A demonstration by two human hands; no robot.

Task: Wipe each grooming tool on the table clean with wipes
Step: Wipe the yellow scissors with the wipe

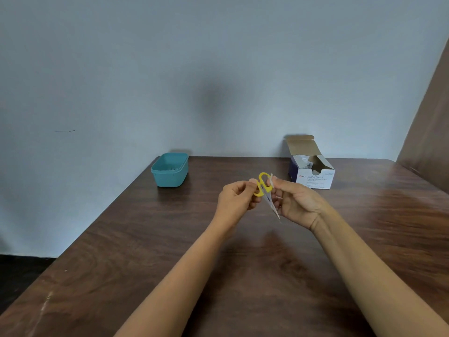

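Small scissors with yellow handles (262, 184) are held up over the middle of the brown table (170, 251). My left hand (237, 199) pinches the yellow handle loops. My right hand (295, 203) grips a thin white wipe packet (273, 205), held edge-on against the scissors. The scissor blades are hidden behind the packet and my fingers, so I cannot tell whether they are apart.
A teal plastic tub (170, 170) stands at the far left corner of the table. An open white and blue box of alcohol swabs (312, 170) stands at the far right, near the wall. A brown panel (430, 132) rises at the right edge.
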